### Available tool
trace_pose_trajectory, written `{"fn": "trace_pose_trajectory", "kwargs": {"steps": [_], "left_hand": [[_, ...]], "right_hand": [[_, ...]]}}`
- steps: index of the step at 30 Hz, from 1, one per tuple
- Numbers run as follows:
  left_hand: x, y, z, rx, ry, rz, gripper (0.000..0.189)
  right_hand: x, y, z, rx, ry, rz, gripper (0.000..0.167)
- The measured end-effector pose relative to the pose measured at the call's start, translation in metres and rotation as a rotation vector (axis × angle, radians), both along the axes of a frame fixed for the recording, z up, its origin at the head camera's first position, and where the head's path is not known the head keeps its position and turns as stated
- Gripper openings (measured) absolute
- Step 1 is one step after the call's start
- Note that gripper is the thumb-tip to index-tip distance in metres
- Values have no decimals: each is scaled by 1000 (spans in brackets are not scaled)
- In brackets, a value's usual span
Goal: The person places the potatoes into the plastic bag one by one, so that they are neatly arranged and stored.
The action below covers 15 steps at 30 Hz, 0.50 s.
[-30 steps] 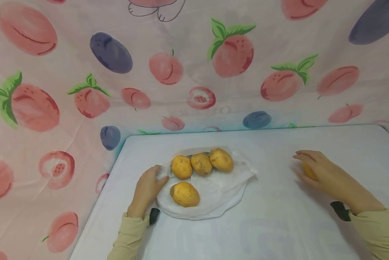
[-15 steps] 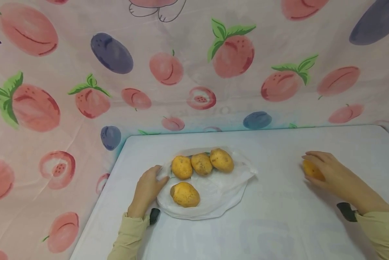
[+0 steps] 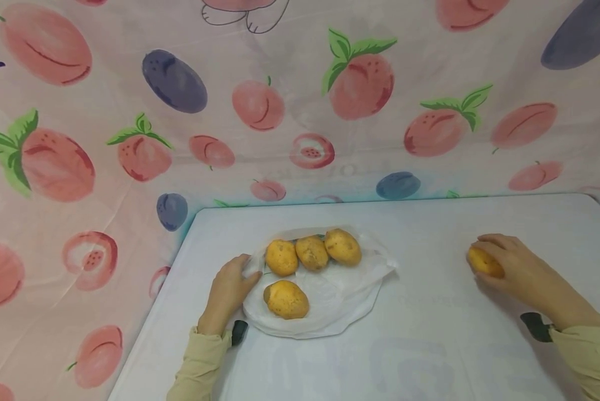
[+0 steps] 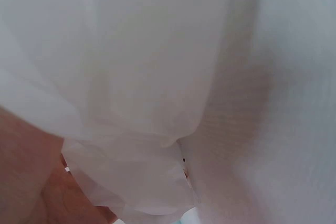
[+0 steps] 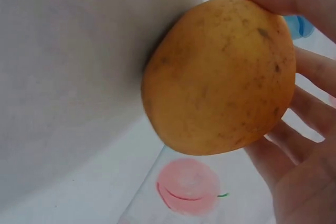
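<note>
My right hand [image 3: 517, 273] grips a yellow potato [image 3: 485, 262] at the right side of the white table. In the right wrist view, the thumb lies at the top of this potato [image 5: 220, 77] and the fingers reach around its far side; it sits at the table surface. A thin white plastic bag [image 3: 330, 303] lies spread at the left. My left hand [image 3: 226, 289] holds its left edge. In the left wrist view, the bag [image 4: 136, 177] hides most of the fingers. Several potatoes rest on the bag: three in a row behind and one potato [image 3: 286, 299] nearer the front.
The white table [image 3: 430, 334] meets a pink fruit-print cloth [image 3: 280, 139] at its back and left edges. A dark device [image 3: 535, 327] is worn on the right wrist and another dark device [image 3: 239, 332] on the left wrist.
My right hand has moved slightly to the right with the potato and come to rest around it. The left hand, bag and other potatoes have not moved.
</note>
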<state>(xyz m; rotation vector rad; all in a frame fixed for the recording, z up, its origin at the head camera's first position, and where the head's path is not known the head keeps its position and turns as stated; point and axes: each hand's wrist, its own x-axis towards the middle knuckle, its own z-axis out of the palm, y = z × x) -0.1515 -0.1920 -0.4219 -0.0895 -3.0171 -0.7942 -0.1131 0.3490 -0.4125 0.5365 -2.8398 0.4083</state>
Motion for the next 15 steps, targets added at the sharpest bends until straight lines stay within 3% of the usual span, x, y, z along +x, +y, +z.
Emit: {"fn": "trace_pose_trajectory", "kwargs": {"steps": [4,11,15], "left_hand": [[0,0,0,-5,2,-5,51],[0,0,-1,-5,-1,-3,53],[0,0,-2,1,-8,1,53]], "right_hand": [[0,-1,1,-19,28,10,56],[1,-10,8,-25,-39,-13,55],[1,-16,12,-27,1,30,55]]}}
